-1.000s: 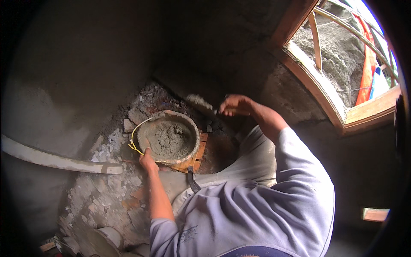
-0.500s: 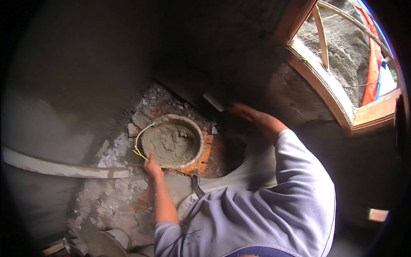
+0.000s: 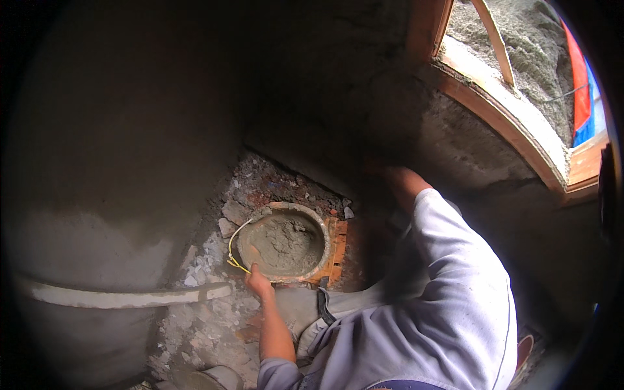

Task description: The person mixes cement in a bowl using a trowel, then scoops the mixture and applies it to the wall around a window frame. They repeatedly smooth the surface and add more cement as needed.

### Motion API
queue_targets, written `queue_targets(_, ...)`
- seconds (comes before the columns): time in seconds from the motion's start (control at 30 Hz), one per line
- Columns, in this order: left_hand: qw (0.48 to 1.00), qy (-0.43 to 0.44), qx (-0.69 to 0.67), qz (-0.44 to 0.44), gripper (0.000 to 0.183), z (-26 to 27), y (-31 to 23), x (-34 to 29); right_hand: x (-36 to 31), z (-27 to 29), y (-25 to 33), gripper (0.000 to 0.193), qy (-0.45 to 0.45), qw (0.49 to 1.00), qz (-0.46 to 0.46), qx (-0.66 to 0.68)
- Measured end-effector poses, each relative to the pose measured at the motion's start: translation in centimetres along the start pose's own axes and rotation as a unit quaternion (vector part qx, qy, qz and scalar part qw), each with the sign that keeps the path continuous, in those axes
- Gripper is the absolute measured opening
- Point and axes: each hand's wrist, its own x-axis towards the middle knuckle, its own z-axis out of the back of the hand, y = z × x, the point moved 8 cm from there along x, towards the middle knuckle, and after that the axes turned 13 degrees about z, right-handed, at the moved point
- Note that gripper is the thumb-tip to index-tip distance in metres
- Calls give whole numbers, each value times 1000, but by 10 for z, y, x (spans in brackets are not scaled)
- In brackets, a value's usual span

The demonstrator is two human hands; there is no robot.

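A round bucket (image 3: 322, 261) with a mortar-smeared rim sits on the rubble floor, holding wet grey mortar (image 3: 286, 244). My left hand (image 3: 259, 281) is closed on its near-left rim, thumb over the edge, beside the thin white and yellow handle (image 3: 232, 250). My right arm reaches forward to the dark wall, where my right hand (image 3: 385, 171) is deep in shadow. Its fingers and the trowel are lost in the dark now; half a second ago a flat pale trowel blade showed at that hand.
Orange bricks or boards (image 3: 338, 250) lie beside the bucket. Broken plaster and rubble (image 3: 195, 331) cover the floor. A long pale strip (image 3: 130, 298) lies by the left wall (image 3: 84, 240). At the upper right is a wooden window frame (image 3: 513, 133), with a sand heap (image 3: 539, 52) outside.
The whole view has shifted, so the bucket appears lower and further right. My left hand stays on its rim. The trowel blade has gone from sight into the shadow by the wall.
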Motion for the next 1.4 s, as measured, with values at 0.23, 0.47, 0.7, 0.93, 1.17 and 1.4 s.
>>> queue_targets(0.23, 1000, -21, 9, 0, 41, -1, -12, -14, 0, 4, -4, 32, -2, 1000, -9, -27)
queue_targets(0.47, 999, 20, 33, 35, 37, -1, -10, -11, 15, 25, 16, 30, -59, 988, -1, -145)
queue_targets(0.7, 999, 23, 20, 33, 38, 1, -7, -9, -17, 75, 147, 31, -51, 986, 99, -123)
queue_targets(0.93, 996, 61, -53, 33, 37, 3, -6, -17, -13, 65, 192, 17, 139, 909, 161, 358)
queue_targets(1.17, 1000, -2, 23, 17, 38, 4, -10, -8, -17, 174, 151, 23, -319, 935, 153, -23)
queue_targets(1.4, 1000, 29, 11, 6, 40, -6, -19, -14, -75, 79, 170, 32, -149, 975, 137, 94)
